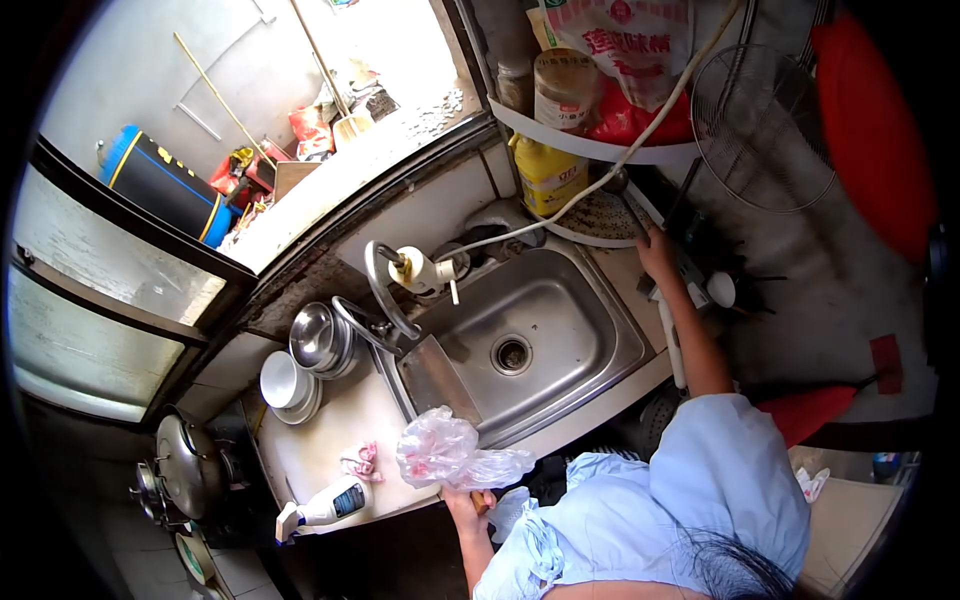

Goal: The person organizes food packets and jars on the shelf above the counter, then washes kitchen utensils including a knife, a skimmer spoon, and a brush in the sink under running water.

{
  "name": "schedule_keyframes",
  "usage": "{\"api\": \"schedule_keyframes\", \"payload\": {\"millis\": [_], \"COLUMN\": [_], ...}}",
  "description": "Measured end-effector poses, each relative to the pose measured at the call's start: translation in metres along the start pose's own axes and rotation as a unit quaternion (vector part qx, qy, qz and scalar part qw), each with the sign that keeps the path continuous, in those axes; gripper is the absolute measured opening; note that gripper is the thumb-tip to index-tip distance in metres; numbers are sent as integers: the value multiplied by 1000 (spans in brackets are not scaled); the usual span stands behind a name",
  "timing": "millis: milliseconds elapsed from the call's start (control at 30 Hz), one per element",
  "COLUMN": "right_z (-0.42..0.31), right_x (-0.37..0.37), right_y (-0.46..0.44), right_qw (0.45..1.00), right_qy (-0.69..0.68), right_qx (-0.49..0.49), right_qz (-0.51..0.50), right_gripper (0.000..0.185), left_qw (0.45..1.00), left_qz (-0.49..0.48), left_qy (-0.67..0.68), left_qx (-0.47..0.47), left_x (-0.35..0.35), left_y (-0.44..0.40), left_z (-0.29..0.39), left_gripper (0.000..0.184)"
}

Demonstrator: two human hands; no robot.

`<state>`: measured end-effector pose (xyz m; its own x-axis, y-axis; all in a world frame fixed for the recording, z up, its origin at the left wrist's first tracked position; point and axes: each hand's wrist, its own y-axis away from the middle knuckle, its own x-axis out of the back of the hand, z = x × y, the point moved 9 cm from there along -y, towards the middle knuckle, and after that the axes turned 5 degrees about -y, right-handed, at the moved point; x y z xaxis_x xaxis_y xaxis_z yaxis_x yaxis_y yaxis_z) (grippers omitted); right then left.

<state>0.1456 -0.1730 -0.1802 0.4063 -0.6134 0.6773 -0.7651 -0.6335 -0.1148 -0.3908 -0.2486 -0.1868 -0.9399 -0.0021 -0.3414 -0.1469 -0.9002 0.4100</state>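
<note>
My left hand is closed at the counter's front edge, by a crumpled clear plastic bag with reddish marks. A short brown piece shows at its fingers. My right arm stretches out past the sink. At its end my right hand is closed beside the corner shelf, around the lower end of a long, thin grey object that I cannot identify. The steel sink holds no dishes, and its drain shows.
Stacked metal bowls and white bowls stand left of the faucet. A spray bottle lies on the counter. A yellow container is on the shelf. A wire strainer hangs at the right.
</note>
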Motion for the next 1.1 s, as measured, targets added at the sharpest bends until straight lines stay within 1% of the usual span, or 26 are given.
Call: {"api": "schedule_keyframes", "payload": {"millis": [33,67,133,167,233,267,300,333,367,400,467,500,567,667,700,733,800,833,867,933,967,1033,1100], "right_z": [-15,-33,-26,-16,-4,-10,-5,-5,-10,-11,-24,-28,-37,-30,-23,-20,-19,-19,-18,-19,-18,-13,-16], "right_x": [24,51,65,60,47,35,10,-14,-40,-68,-114,-135,-162,-198,-206,-211,-220,-225,-228,-235,-237,-245,-242], "right_y": [30,62,108,131,171,187,199,208,213,217,225,227,229,235,237,238,245,250,251,253,253,259,257], "right_qw": [1000,1000,995,995,993,987,975,972,963,956,947,941,936,929,925,925,916,890,889,873,871,838,838], "right_qy": [-9,-19,-40,-38,-59,-41,-69,-51,-45,-10,34,54,68,96,108,111,149,224,226,264,264,283,277], "right_qx": [-7,-16,-57,-64,-34,-52,-65,-34,-17,-6,52,59,42,3,-18,-16,14,55,59,111,116,104,104], "right_qz": [2,1,-66,-71,-92,-144,-202,-226,-264,-293,-314,-330,-342,-358,-364,-364,-371,-393,-394,-396,-398,-455,-459], "right_gripper": [27,27,27,27,26,26,25,24,23,23,23,22,22,22,22,22,23,25,25,27,27,33,35], "left_qw": [1000,999,999,999,1000,1000,1000,1000,1000,999,999,999,999,999,999,999,998,999,999,999,998,998,998], "left_qz": [-2,26,21,16,9,9,-3,-16,-17,-22,-31,-30,-48,-45,-45,-45,-42,-35,-27,-32,-40,-41,-47], "left_qy": [0,-39,-38,-34,-6,-6,-11,-17,-15,-21,-36,-38,11,17,20,28,39,40,42,42,38,39,44], "left_qx": [-6,-14,-7,-8,-6,-2,-3,-6,-7,-8,-9,-9,-1,-4,-4,0,1,-2,-4,-5,-5,-8,3], "left_x": [0,0,7,6,3,3,1,-1,-2,-3,-1,2,3,7,7,9,11,12,14,14,14,15,13], "left_y": [-1,-1,-4,-5,-7,-8,-9,-10,-12,-13,-11,-11,-11,-11,-11,-10,-10,-11,-10,-11,-11,-13,-14], "left_z": [0,2,-4,-3,-3,-3,-1,0,1,2,5,5,2,0,0,-1,0,0,1,1,2,2,2], "left_gripper": [19,24,24,23,22,22,22,21,21,21,21,21,20,19,19,19,19,19,19,19,18,18,18]}}
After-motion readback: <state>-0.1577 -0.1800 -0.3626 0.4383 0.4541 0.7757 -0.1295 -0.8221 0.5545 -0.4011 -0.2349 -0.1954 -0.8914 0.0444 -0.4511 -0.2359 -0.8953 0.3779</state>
